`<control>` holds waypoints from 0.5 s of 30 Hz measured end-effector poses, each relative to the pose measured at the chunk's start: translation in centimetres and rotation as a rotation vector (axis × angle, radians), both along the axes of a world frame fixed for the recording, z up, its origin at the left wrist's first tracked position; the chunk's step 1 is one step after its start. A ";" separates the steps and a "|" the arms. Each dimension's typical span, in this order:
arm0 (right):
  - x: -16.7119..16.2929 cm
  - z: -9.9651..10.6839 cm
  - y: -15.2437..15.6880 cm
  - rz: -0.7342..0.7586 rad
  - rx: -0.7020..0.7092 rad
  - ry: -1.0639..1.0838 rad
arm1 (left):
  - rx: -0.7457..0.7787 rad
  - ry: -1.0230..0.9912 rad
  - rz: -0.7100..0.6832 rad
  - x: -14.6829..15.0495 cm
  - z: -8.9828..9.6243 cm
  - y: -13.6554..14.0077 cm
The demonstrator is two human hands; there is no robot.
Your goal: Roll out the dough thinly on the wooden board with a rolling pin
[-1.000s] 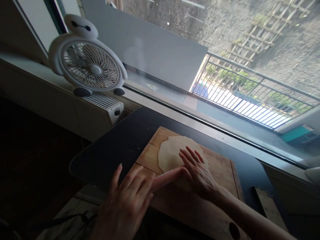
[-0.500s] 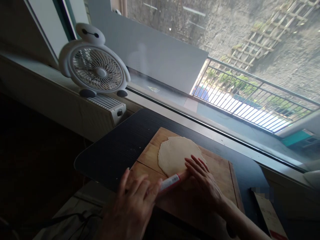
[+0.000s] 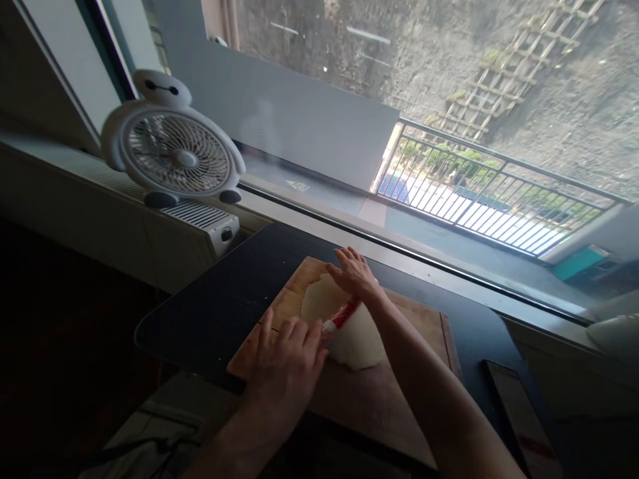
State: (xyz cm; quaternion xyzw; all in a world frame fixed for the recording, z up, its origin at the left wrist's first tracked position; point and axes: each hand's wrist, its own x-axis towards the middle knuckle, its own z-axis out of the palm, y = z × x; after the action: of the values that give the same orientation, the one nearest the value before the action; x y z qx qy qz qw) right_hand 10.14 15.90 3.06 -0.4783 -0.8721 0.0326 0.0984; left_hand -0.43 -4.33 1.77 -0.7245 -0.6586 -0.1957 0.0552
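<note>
While your left hand (image 3: 292, 349) lies palm down at one end of the red rolling pin (image 3: 344, 315), its fingers spread and loosely bent, your right hand (image 3: 355, 274) rests over the other end, farther from you, with fingers stretched out flat; neither is clenched, though the undersides of both are hidden. Between your hands the pin slants across the pale sheet of dough (image 3: 357, 349), which shows on both sides of it, one part beyond the pin and another nearer you, just left of your right forearm. Under the dough and your hands is the wooden board (image 3: 412, 319), reaching out past your right forearm. It sits on the dark table (image 3: 210, 299), which spreads to the left of your left hand. To the right of your right forearm, near the board, lies a dark flat phone-like slab (image 3: 514, 406). Well beyond your left hand, off to the left, a white fan (image 3: 186, 159) stands on a slatted ledge (image 3: 197, 214); past your right hand you face the window, with a railing (image 3: 454, 224) outside.
</note>
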 end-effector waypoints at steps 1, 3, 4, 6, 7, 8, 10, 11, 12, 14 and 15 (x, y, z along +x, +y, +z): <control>0.3 0.0 -0.5 0.044 0.018 0.012 | 0.003 -0.008 -0.005 -0.1 -0.2 -0.4; 2.7 -0.2 -2.5 0.126 0.034 0.019 | 0.023 -0.036 -0.040 0.3 -0.6 -1.2; 4.6 -0.3 -3.8 0.160 0.032 0.014 | 0.039 -0.051 -0.073 0.7 -0.9 -1.5; 8.8 -0.6 -6.6 0.212 0.022 -0.008 | 0.071 -0.073 -0.161 1.6 -1.4 -2.2; 10.8 -0.8 -7.8 0.231 0.019 -0.015 | 0.086 -0.076 -0.207 2.0 -1.6 -2.5; 12.4 -0.9 -8.7 0.236 0.018 -0.017 | 0.099 -0.076 -0.246 2.3 -1.8 -2.7; 13.7 -1.0 -9.4 0.222 0.022 -0.017 | 0.104 -0.086 -0.286 2.6 -2.1 -2.8; 13.4 -1.0 -9.2 0.205 0.027 -0.016 | 0.095 -0.095 -0.283 2.5 -2.1 -2.8; 12.4 -1.1 -8.6 0.188 0.033 -0.013 | 0.082 -0.104 -0.269 2.4 -2.1 -2.7; 9.2 -1.1 -6.9 0.144 0.050 0.009 | 0.048 -0.109 -0.212 1.9 -1.9 -2.5; 7.4 -1.0 -6.0 0.114 0.060 0.034 | 0.033 -0.101 -0.183 1.6 -1.7 -2.4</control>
State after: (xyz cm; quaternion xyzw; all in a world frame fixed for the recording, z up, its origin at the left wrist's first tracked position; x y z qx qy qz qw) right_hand 17.50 9.86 2.05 -0.4242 -0.8966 0.0202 0.1254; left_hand 1.19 -6.73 0.06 -0.7700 -0.5882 -0.2468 0.0157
